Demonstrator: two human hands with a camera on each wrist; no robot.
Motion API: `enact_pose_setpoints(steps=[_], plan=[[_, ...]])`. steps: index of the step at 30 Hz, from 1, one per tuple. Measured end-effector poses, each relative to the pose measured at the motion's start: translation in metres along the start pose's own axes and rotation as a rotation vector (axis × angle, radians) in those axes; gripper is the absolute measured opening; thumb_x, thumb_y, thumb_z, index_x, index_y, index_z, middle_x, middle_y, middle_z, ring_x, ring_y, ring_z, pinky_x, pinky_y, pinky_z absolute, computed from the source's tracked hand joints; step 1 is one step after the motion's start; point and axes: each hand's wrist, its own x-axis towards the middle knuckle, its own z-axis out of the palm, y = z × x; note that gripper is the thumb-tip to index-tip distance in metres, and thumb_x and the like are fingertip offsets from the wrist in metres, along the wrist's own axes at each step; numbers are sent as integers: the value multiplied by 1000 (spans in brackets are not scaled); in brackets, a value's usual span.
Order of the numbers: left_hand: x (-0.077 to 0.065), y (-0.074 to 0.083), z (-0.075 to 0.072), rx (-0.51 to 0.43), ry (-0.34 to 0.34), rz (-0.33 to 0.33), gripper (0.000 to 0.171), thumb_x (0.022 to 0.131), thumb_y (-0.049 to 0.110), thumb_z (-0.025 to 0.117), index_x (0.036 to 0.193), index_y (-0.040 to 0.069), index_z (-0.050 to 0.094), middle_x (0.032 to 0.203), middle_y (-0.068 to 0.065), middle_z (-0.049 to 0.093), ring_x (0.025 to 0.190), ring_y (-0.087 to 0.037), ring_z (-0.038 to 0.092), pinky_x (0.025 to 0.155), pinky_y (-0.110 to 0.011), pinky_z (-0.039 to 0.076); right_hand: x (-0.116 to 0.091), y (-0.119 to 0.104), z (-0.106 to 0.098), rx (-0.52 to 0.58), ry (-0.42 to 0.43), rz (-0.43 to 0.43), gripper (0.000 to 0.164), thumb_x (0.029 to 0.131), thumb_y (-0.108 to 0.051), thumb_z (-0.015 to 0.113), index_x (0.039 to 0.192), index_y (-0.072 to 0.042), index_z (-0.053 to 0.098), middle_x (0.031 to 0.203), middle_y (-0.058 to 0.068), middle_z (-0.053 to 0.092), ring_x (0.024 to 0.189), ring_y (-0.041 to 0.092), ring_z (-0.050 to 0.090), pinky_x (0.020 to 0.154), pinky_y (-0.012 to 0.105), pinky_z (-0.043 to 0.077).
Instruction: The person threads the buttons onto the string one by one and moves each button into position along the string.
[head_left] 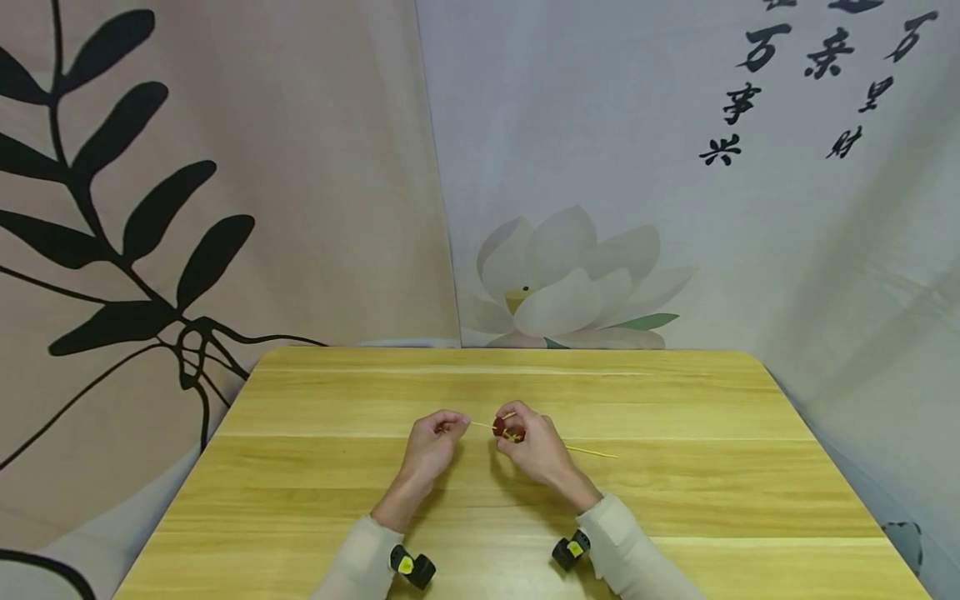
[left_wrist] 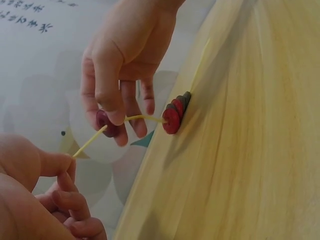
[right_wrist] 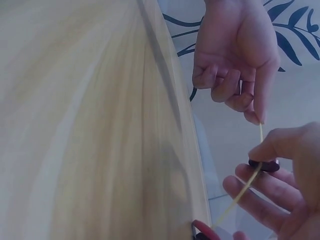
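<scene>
My left hand (head_left: 432,450) pinches one end of a thin yellow cord (left_wrist: 89,143) between thumb and forefinger. Held in the fingers of my right hand (head_left: 538,448) is a dark red disc (left_wrist: 102,120) with the cord running through its middle. The cord stretches straight between the two hands. Farther along it, several red and dark discs (left_wrist: 171,121) sit stacked face to face, close to the tabletop in the left wrist view. Past the right hand, the cord's yellow tail (head_left: 594,452) runs off to the right.
A wooden table (head_left: 315,492) spreads under both hands. Behind it hang cloths with a printed dark plant (head_left: 142,217), a pale flower (head_left: 577,283) and black characters. Each sleeve carries a small black wrist camera (head_left: 414,567).
</scene>
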Motion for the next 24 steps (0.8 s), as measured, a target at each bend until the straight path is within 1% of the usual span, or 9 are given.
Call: enact_pose_setpoints(steps=[7, 16, 20, 24], plan=[[0, 0, -4, -11, 2, 2, 18, 94, 15, 66, 101, -2, 71, 88, -5, 60, 79, -15, 50, 64, -22, 41, 0, 2, 0, 9, -6, 5, 29, 84, 3, 71, 109, -5, 61, 97, 9, 74, 88, 20, 68, 78, 41, 55], [0, -1, -7, -7, 13, -2, 18, 94, 13, 66, 101, -3, 71, 87, -4, 59, 78, -14, 49, 62, -22, 40, 0, 7, -2, 5, -28, 3, 29, 85, 4, 70, 111, -4, 60, 100, 9, 73, 93, 23, 67, 81, 42, 56], [1, -2, -8, -16, 13, 2, 20, 94, 12, 65, 103, -5, 69, 86, -4, 59, 78, -14, 49, 62, -22, 40, -1, 10, -3, -18, -34, 1, 29, 85, 2, 71, 112, -4, 62, 101, 8, 71, 96, 25, 66, 82, 41, 56], [1, -4, -10, -10, 20, -2, 19, 94, 13, 65, 102, -4, 70, 86, -3, 59, 79, -14, 50, 63, -22, 41, -1, 13, -5, -44, -39, 13, 30, 85, 1, 71, 114, -3, 63, 105, 9, 69, 98, 27, 66, 84, 43, 56]])
